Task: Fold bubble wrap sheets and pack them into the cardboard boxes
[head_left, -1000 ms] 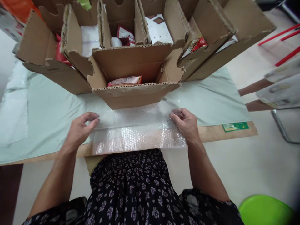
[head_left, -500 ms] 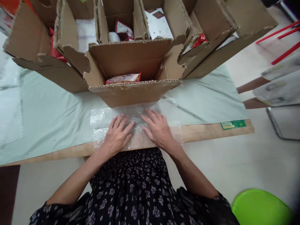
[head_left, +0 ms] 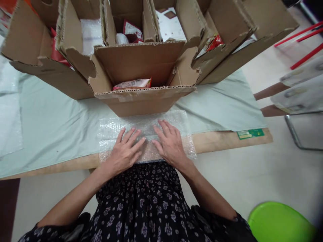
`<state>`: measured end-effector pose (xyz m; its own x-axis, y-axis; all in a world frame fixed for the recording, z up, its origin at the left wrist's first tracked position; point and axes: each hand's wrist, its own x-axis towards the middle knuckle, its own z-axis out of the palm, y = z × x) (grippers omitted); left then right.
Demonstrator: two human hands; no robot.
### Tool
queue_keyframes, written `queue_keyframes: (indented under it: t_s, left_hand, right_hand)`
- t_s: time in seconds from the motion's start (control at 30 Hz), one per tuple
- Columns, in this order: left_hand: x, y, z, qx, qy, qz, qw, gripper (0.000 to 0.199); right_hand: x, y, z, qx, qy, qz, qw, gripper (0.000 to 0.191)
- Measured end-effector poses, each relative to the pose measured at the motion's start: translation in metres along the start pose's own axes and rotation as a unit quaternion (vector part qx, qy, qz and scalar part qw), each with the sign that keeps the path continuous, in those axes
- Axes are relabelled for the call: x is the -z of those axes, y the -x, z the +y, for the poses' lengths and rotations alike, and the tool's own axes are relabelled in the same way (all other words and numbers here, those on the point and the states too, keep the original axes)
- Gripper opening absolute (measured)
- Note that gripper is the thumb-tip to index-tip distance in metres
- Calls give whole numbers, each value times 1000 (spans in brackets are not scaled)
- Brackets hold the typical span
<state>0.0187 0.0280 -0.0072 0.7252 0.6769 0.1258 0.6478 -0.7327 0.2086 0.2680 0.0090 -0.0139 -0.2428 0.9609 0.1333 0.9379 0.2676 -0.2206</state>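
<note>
A sheet of clear bubble wrap (head_left: 151, 117) lies along the table's front edge, its near side hanging slightly over. My left hand (head_left: 126, 148) rests palm down on its left half, fingers spread. On the right half my right hand (head_left: 170, 143) lies flat too, fingers outstretched toward the box. Between the two hands a strip of bubble wrap shows. Just beyond the fingertips stands an open cardboard box (head_left: 143, 102) holding a red and white packet (head_left: 132, 84). Neither hand grips anything.
Behind stand several cut cardboard boxes, with a white carton (head_left: 171, 25) and a bubble-wrapped item (head_left: 91, 35) inside. More bubble wrap (head_left: 10, 124) lies at the left. A pale green cloth (head_left: 60, 124) covers the table. A green stool (head_left: 279, 222) and another person's legs (head_left: 271, 89) are at the right.
Both hands have slid slightly toward my body over the bubble wrap, with fingers a bit more spread. The sheet has shifted toward me and looks flatter.
</note>
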Motion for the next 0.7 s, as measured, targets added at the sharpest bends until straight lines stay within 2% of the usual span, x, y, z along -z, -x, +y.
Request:
queue_keyframes:
  t_s: [0.07,0.17,0.27,0.37,0.43,0.5,0.6,0.7]
  left_hand:
    - [-9,3,-5,20,-9,-18,1000,55]
    - [-14,26,-9,52,-18,-33,998,64]
    - [-7,50,-7,47,-10,-38,998,65]
    - [3,51,-4,58,-7,6,998,57]
    - [5,39,-2,58,-14,52,997,48]
    - [3,24,-2,32,-16,62,997,39]
    - [-7,14,-7,26,-20,17,999,38]
    - [-13,25,-19,105,-43,-13,993,52]
  right_hand:
    - [-7,-6,4,5,4,-13,1000,53]
    - [-14,12,23,-45,27,-10,999,58]
    - [-8,45,40,-89,49,2,995,58]
    - [4,61,40,-111,51,0,992,55]
    - [10,53,31,-120,48,10,992,53]
    - [10,35,21,-103,39,23,994,50]
    - [0,13,11,-42,15,9,999,50]
    - [-14,11,14,-38,17,-4,999,58]
